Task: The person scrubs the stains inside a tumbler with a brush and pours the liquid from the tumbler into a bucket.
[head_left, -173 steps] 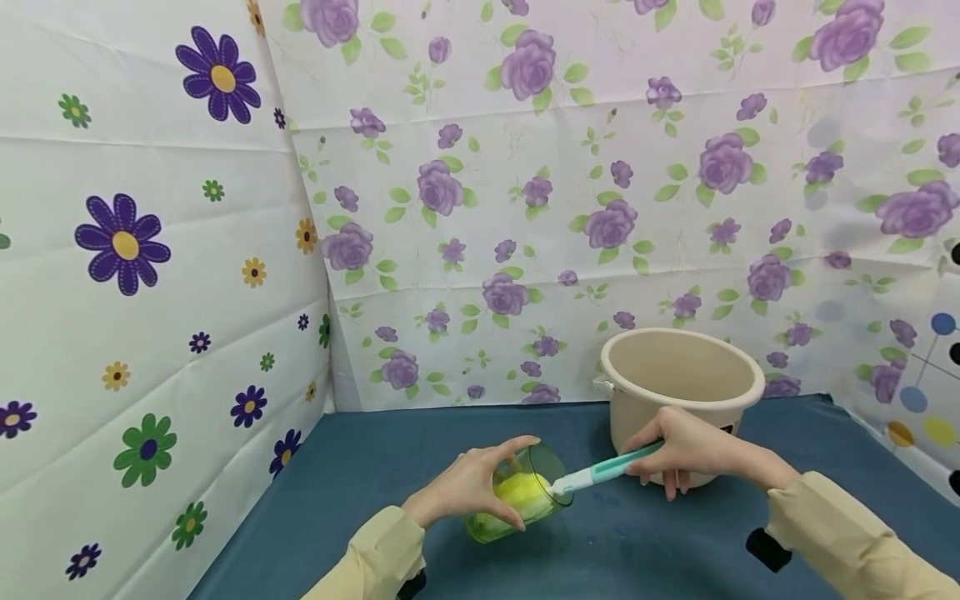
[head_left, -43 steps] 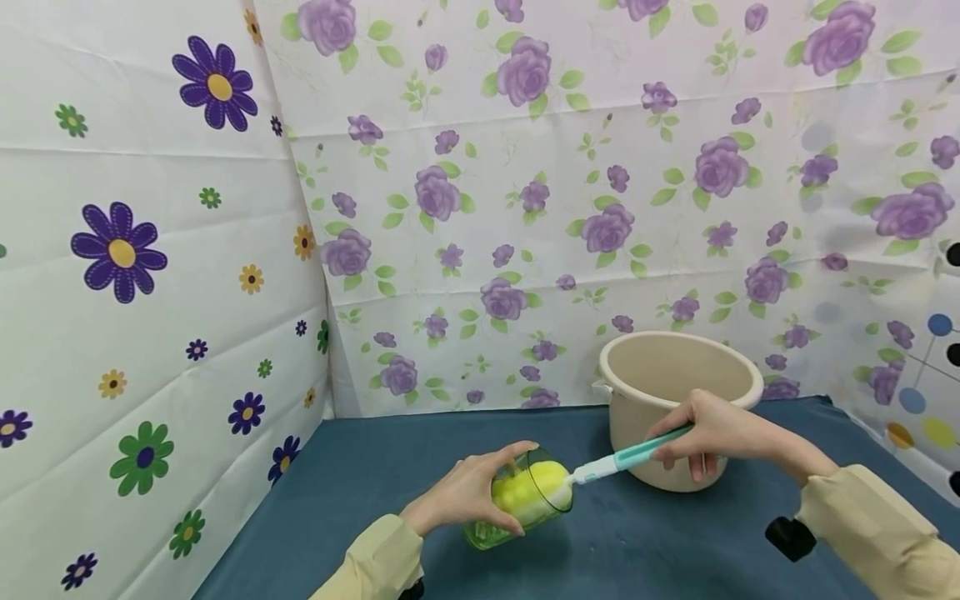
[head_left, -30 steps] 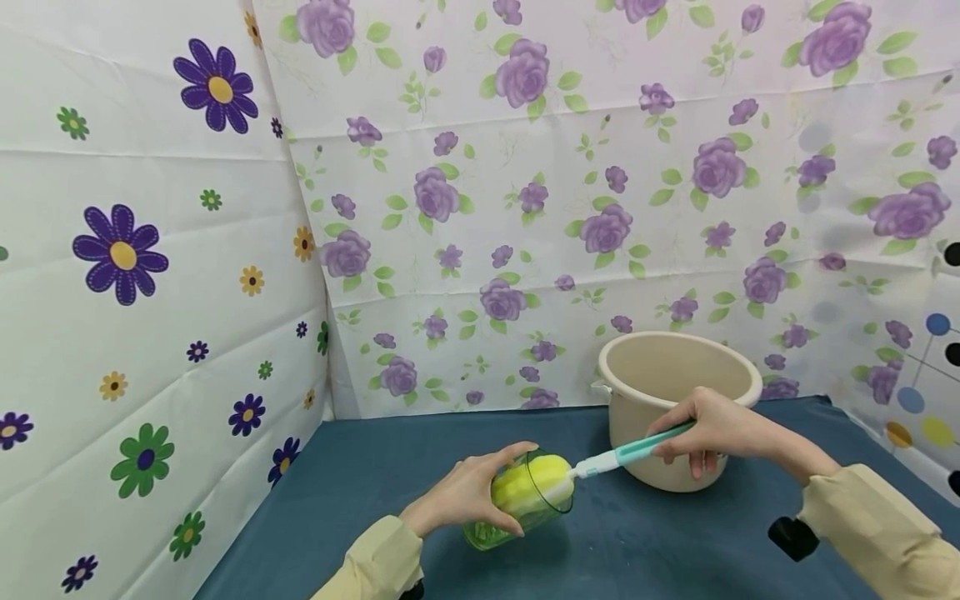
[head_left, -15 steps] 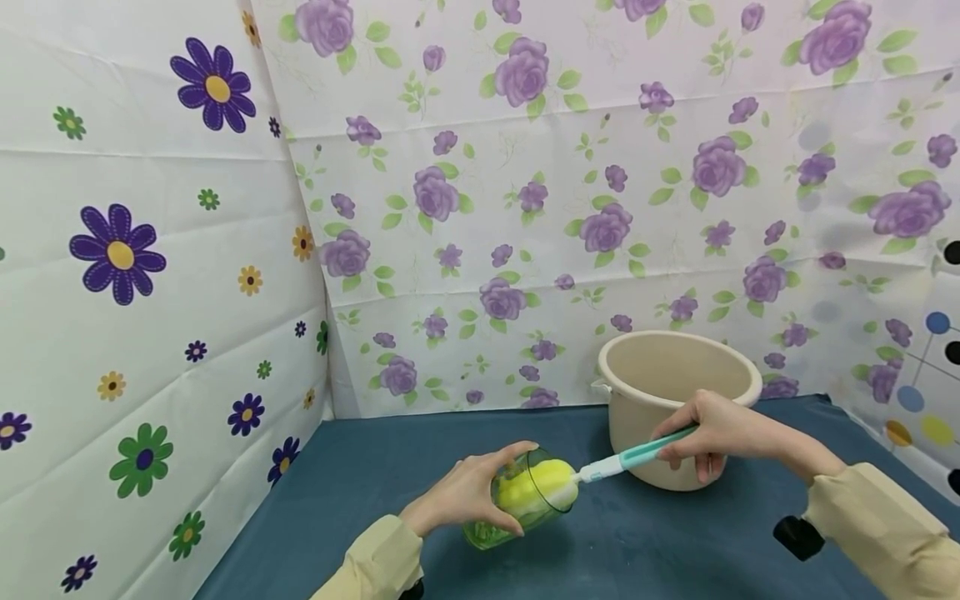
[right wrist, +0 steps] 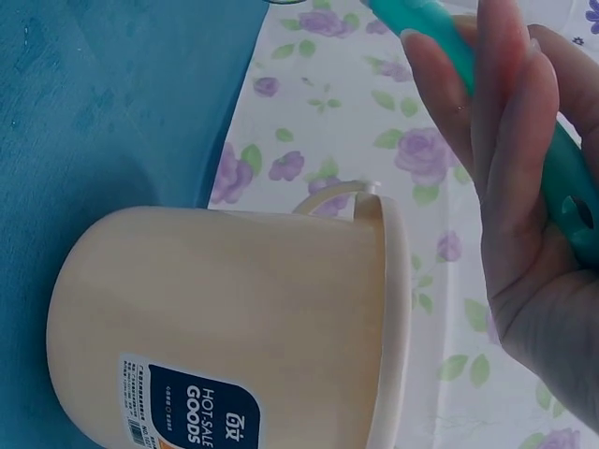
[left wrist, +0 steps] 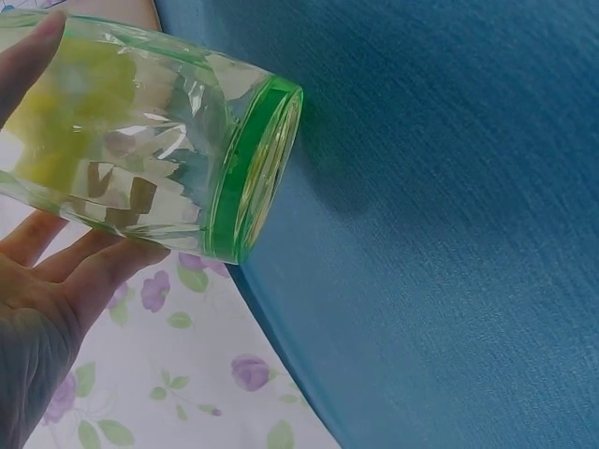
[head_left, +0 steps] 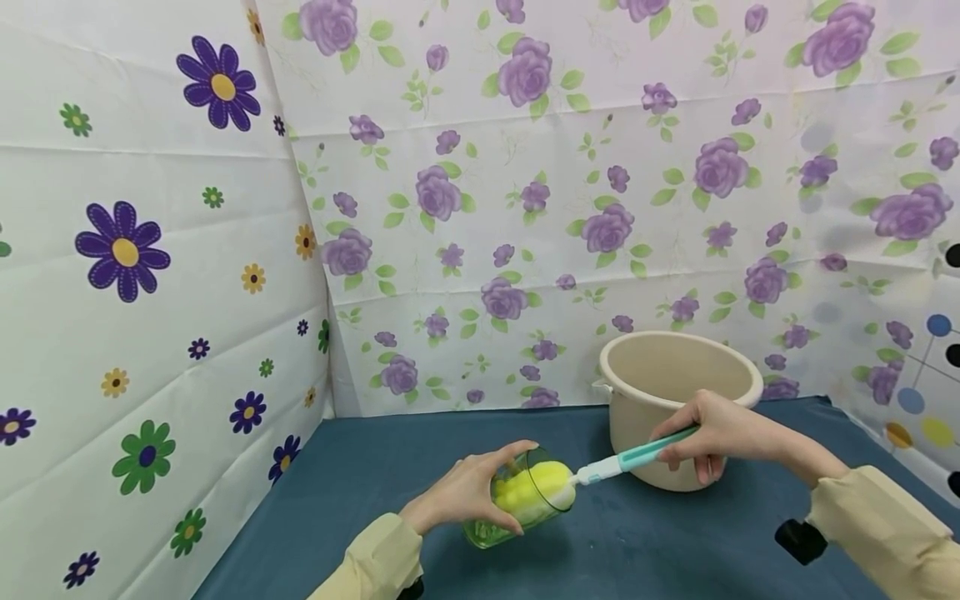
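From your head, the wide view faces forward and down, sharing the green cup [head_left: 527, 505] at six o'clock with your close left-wrist view and the beige bucket [head_left: 636, 423] at four o'clock with your close, sideways-turned right-wrist view.

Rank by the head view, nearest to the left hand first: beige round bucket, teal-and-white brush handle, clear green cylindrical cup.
1. Cup: gripped by the left hand.
2. Brush handle: just right of the cup.
3. Bucket: behind the handle, at right.
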Motion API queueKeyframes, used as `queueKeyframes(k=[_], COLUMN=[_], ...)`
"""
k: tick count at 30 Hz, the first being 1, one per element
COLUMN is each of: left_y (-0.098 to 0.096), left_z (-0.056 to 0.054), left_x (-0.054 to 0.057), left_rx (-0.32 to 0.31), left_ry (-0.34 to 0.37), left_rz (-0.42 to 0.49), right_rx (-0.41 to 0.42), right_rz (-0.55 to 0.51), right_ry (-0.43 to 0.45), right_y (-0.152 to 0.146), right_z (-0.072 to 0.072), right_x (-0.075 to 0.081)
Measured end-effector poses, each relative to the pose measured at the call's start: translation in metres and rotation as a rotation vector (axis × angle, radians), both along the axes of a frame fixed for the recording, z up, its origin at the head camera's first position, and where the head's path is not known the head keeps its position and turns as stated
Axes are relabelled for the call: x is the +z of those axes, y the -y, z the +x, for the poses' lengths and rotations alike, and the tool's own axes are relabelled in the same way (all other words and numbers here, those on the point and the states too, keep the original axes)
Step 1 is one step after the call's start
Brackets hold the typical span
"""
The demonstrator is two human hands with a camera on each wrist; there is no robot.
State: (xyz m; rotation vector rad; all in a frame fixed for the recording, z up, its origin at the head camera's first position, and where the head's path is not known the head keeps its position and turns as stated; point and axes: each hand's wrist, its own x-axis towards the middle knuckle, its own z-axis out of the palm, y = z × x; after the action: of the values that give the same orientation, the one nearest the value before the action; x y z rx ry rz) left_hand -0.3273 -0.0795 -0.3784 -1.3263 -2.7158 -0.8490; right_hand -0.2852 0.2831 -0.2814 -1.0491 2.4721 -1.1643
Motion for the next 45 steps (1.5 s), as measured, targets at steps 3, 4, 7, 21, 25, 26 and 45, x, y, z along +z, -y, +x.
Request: queueKeyframes(k=[3, 4, 7, 21, 25, 26, 45], left_y=[-0.0002, -0.0004, -0.0008, -0.0012, -0.0011, -0.0011, 0.0], left_z=[-0.0004, -0.0004, -0.0001, 0.0016, 0.0017, 0.0016, 0.0024], left_x=[-0.0007, -0.0008, -0.0006, 0.0, -0.0003, -0.0002, 0.0009], left_rx=[0.004, 0.006, 0.015, 0.0, 0.005, 0.006, 0.0], left_ry=[-0.002, -0.004, -0.005, -0.005, 0.003, 0.005, 0.014], left_rz=[-0.003, -0.004, -0.005, 0.002, 0.001, 0.0, 0.005], right_rx=[-0.001, -0.002, -0.002, -0.035, -0.038, -0.04, 0.012], right_rz=[-0.005, -0.006, -0.008, -0.017, -0.009, -0.004, 0.007], right_ry=[-0.011, -0.016, -0.023, -0.037, -0.036, -0.036, -0.016], right_y=[0.0001, 0.0, -0.0004, -0.0047, -0.0058, -0.0063, -0.0094], right_z=[0.0001, 0.0001, 0.0003, 0.0005, -0.0009, -0.001, 0.0025], right_x=[0.0004, 0.0006, 0.0016, 0.0033, 0.0027, 0.0026, 0.0054])
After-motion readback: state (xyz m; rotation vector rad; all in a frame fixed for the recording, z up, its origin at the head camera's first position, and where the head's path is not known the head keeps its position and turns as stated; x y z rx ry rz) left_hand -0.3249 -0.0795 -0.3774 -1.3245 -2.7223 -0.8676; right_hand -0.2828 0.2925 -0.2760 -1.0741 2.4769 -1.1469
